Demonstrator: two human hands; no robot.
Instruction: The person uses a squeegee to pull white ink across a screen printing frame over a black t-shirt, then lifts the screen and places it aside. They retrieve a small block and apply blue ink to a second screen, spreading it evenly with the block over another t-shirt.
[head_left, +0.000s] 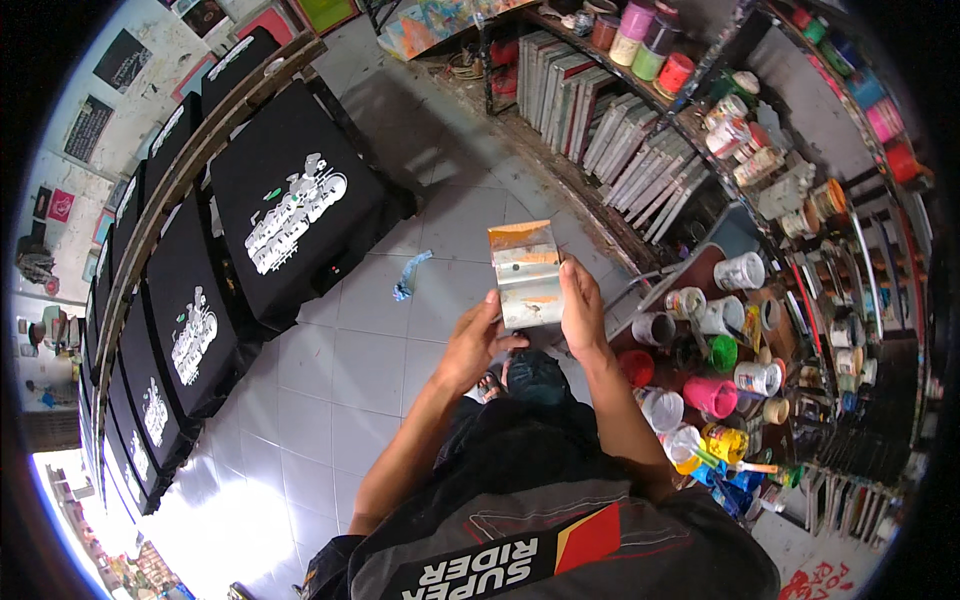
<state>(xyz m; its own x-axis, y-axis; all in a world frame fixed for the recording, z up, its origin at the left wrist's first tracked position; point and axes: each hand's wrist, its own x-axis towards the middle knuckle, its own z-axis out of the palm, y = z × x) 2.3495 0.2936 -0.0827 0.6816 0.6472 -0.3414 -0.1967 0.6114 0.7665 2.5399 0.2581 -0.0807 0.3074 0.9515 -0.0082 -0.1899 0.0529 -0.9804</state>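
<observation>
Person stands on a tiled floor, both hands up in front of the chest holding a flat metal scraper-like blade, smeared with orange and white paint. The blade sits between the hands and reaches away from the body; its long axis runs roughly up-down in the head view, top edge tilted a little left. Right hand clamps the blade's right edge, thumb on the face, fingers wrapped behind, so a closed pinch on the blade. Left hand sits lower, at the bottom left corner, fingers curled and touching the lower edge; whether it truly grips or only steadies, cannot tell. Right hand is higher up the blade and has more of it.

To the right, close by the right arm, a crowded table of paint tubs and jars, colours mixed. To the left, well apart, a long row of black shirts with white prints laid on boards. A blue rag lies on the floor, beyond the blade. Stacked frames stand under shelves behind.
</observation>
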